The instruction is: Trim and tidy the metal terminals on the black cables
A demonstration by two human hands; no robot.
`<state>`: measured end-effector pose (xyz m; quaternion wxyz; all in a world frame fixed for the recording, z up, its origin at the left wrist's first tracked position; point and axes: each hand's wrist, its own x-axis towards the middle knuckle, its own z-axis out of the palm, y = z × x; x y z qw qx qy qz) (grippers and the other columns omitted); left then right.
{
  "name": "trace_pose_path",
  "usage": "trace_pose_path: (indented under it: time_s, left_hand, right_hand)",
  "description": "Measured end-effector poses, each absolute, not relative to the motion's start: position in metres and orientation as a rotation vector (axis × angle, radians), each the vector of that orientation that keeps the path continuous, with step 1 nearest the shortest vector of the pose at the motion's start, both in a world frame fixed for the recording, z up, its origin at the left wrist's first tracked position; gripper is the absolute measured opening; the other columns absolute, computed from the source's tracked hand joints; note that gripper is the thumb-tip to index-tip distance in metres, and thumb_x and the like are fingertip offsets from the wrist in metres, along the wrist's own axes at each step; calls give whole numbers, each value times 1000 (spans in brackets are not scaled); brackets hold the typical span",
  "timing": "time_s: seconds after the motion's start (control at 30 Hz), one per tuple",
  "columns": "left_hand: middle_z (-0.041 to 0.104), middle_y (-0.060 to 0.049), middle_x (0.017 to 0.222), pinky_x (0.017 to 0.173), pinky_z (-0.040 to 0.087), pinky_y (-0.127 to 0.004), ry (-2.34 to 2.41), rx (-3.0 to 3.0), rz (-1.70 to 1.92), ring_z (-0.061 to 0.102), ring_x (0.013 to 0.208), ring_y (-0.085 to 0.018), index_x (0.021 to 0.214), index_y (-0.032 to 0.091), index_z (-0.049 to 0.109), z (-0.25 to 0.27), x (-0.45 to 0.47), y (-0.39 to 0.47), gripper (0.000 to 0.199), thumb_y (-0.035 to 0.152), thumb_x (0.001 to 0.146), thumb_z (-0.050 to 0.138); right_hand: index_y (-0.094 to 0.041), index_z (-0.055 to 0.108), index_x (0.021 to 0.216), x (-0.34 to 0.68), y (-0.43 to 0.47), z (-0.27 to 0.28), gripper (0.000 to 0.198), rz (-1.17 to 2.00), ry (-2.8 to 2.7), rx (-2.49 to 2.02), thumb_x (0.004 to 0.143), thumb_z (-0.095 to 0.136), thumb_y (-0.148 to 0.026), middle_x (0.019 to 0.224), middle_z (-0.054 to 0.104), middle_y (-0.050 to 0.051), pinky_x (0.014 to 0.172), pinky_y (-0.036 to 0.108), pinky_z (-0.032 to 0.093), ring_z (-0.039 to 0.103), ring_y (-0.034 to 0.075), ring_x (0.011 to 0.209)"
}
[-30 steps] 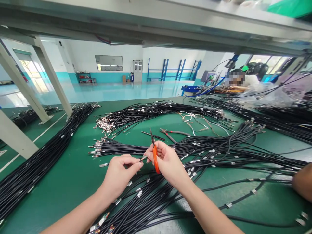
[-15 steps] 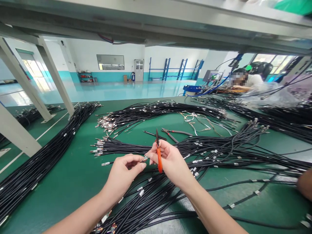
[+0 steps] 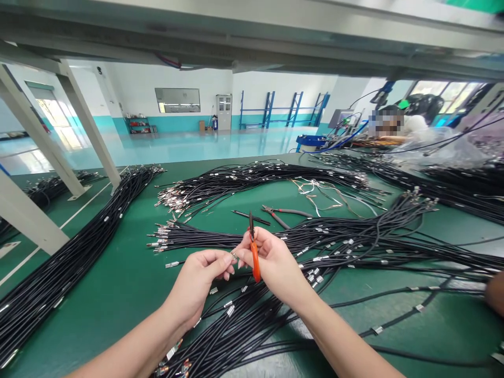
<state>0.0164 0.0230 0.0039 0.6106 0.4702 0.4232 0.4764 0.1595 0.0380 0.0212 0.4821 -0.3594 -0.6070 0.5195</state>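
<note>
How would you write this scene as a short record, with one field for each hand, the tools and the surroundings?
Left hand: the left hand pinches a cable end, mostly hidden by fingers
Right hand: the right hand holds orange-handled scissors, blades pointing away; its fingertips are at the same cable end
Tools lying loose: pliers, handles spread, and a thin dark rod, beyond the hands
Surface: green table
Left side: long bundle of black cables
Background: another person, at right
</note>
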Motion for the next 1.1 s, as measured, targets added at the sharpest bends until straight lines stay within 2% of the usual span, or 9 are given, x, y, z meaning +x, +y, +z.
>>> trace_pose_path:
  time_s: [0.17,0.37,0.57,1.1]
  left_hand:
    - [57,-2,64,60,33,-23,958,1093,1107,43,58,-10,63,13,62,2,16,22,17,25,74,58]
    - [56,-1,65,62,35,-23,947,1125,1081,44,61,-10,66,13,63,3,14,20,16,25,75,59]
    - [58,-2,67,62,37,-23,932,1073,1047,47,61,-10,79,13,64,2,12,21,14,23,70,64]
    - [61,-2,67,55,36,-22,1014,1089,1110,47,56,-9,78,13,68,-1,15,19,14,21,66,66]
  right_hand:
    - [-19,43,69,159,39,23,18,1293,-1450,-900,70,61,-22,61,55,-3,58,25,44,53,11,56]
    - [-19,44,69,162,41,21,16,1290,-1444,-894,70,60,-18,63,56,-4,59,24,43,53,10,57]
    - [-19,44,69,164,41,22,18,1289,-1422,-886,69,62,-20,66,58,-3,58,24,43,53,9,56]
    - [-18,46,68,165,41,21,16,1249,-1508,-894,71,61,-23,65,58,-2,56,24,44,52,10,55]
